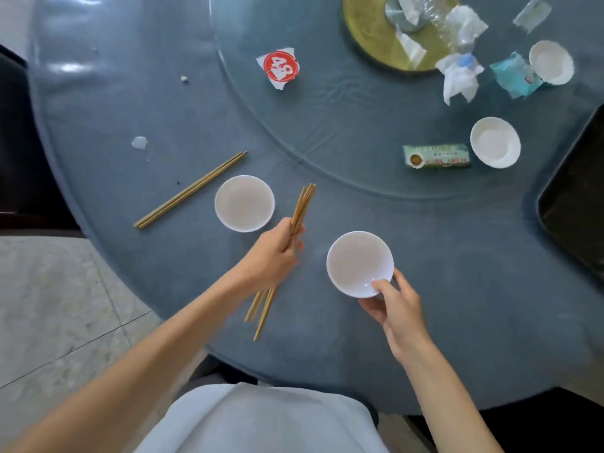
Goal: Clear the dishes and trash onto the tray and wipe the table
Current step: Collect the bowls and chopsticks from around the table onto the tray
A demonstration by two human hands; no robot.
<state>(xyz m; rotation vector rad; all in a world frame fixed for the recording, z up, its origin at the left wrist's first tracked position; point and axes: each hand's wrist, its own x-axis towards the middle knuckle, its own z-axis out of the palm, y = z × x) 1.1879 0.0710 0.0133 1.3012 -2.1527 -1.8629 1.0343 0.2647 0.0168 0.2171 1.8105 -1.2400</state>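
Observation:
My left hand (pixel 273 256) grips a bundle of wooden chopsticks (pixel 302 204) above the blue table (pixel 457 289). My right hand (pixel 395 302) holds a white bowl (pixel 356 261) by its near rim, thumb inside. A second white bowl (pixel 244 203) stands just left of the chopsticks. Another pair of chopsticks (pixel 189 190) lies further left. A black tray (pixel 575 204) sits at the right edge. On the glass turntable (pixel 327 119) are two more white bowls (pixel 495 142) (pixel 551 62), a green packet (pixel 437 156) and crumpled tissues (pixel 459 76).
A gold plate (pixel 366 34) with wrappers and a clear plastic bottle (pixel 444 24) sits at the back. A red-and-white lid (pixel 280 67) lies on the turntable. Small white scraps (pixel 139 142) lie at the left. A dark chair (pixel 19 142) stands left of the table.

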